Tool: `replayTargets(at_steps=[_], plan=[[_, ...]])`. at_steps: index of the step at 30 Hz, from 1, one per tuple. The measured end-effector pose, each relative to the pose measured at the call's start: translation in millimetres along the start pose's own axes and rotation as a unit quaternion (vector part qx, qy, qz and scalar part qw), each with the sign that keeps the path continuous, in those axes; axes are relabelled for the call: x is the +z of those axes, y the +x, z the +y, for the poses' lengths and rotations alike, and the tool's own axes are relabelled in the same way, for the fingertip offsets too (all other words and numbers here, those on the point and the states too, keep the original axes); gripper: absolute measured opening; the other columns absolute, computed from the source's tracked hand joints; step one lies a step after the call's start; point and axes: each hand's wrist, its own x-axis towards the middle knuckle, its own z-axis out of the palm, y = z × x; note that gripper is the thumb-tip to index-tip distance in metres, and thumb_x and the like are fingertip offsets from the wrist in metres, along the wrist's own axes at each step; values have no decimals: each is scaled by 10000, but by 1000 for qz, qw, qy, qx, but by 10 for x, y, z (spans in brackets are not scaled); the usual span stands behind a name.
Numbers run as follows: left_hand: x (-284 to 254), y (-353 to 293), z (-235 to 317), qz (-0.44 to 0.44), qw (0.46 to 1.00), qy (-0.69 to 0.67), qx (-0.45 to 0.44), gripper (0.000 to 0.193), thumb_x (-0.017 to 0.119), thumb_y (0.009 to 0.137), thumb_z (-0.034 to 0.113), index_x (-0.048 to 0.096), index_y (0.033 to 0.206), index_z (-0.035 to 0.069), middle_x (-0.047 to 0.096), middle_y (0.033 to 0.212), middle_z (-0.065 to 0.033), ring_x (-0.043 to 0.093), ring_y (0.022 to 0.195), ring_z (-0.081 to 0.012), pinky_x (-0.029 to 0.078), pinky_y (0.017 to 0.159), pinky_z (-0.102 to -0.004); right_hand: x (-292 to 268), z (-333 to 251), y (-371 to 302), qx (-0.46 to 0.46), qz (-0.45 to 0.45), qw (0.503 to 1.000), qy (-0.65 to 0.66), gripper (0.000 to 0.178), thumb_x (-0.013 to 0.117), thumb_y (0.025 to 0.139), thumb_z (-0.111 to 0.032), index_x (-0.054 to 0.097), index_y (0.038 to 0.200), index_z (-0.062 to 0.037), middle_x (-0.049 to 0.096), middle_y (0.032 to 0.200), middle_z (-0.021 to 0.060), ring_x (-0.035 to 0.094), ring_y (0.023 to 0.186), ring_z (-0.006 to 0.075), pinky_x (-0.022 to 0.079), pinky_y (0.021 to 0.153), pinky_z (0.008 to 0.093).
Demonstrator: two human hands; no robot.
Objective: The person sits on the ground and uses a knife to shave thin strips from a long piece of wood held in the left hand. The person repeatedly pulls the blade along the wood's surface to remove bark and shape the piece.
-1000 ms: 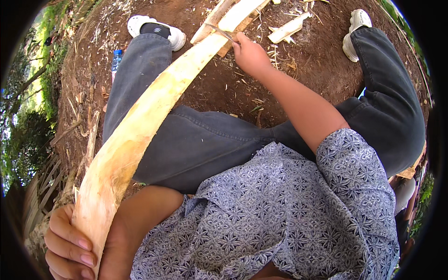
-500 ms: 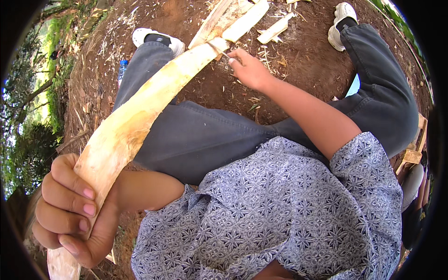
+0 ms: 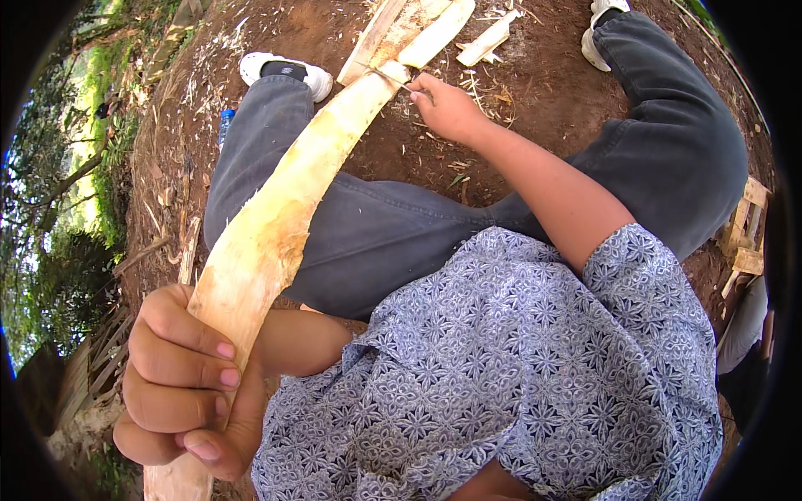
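Note:
My left hand (image 3: pixel 188 384) grips the near end of a long pale peeled stalk (image 3: pixel 284 217) that runs from the lower left up across my left leg to the upper middle. Out at arm's length, my right hand (image 3: pixel 447 108) is at the stalk's far end, its fingers closed on a thin blade or sliver (image 3: pixel 386 77) laid against the stalk; which of the two it is I cannot tell. I sit on bare reddish soil in dark grey trousers and white shoes, legs apart.
Cut pale strips (image 3: pixel 489 37) and chips lie on the soil (image 3: pixel 518 79) beyond my right hand. A small wooden stool or frame (image 3: pixel 745 238) stands at the right edge. Dry stalks and green brush (image 3: pixel 75 192) fill the left side. A blue bottle (image 3: pixel 225 125) lies by my left leg.
My left hand has slid up the stalk and now fills more of the lower left. The stalk has tilted more upright. My right hand stays at its far end.

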Motion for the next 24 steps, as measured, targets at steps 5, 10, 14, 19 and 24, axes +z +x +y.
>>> replayTargets(at_steps=[5, 10, 14, 19, 24], plan=[[88, 1, 59, -14, 999, -41, 5, 272, 615, 809, 157, 370, 699, 201, 442, 586, 81, 423, 493, -63, 378, 518, -220, 88, 356, 234, 51, 7, 998, -37, 288, 501, 1025, -332, 590, 1213, -134, 697, 1074, 213, 668, 1032, 392, 511, 901, 469], [-15, 4, -13, -27, 999, -13, 15, 288, 669, 837, 146, 401, 743, 198, 476, 593, 83, 464, 489, -46, 393, 487, -209, 127, 666, 548, 116, 20, 990, -72, 311, 523, 1013, -338, 598, 1241, -140, 710, 1075, 189, 673, 1039, 377, 512, 908, 455], [-51, -30, -7, -45, 999, -3, -11, 278, 598, 847, 133, 347, 731, 164, 433, 592, 38, 440, 493, -87, 401, 492, -239, 170, 619, 712, 122, 18, 991, -60, 323, 525, 1012, -339, 605, 1235, -120, 721, 1014, 138, 700, 888, 318, 536, 796, 432], [-213, 76, -104, 23, 999, 2, -45, 262, 513, 873, 132, 305, 714, 153, 359, 579, 0, 363, 488, -117, 348, 476, -259, 214, 159, 543, 147, -48, 973, 170, 431, 582, 960, -274, 523, 1312, -32, 649, 856, 135, 603, 584, 176, 473, 534, 326], [-225, 246, -482, 156, 986, 22, -60, 208, 495, 918, 142, 363, 760, 168, 355, 575, 7, 357, 474, -107, 340, 455, -253, 262, -9, 497, 26, 9, 997, 76, 578, 589, 861, -224, 513, 1423, -108, 696, 1121, 217, 676, 1033, 352, 520, 895, 427]])
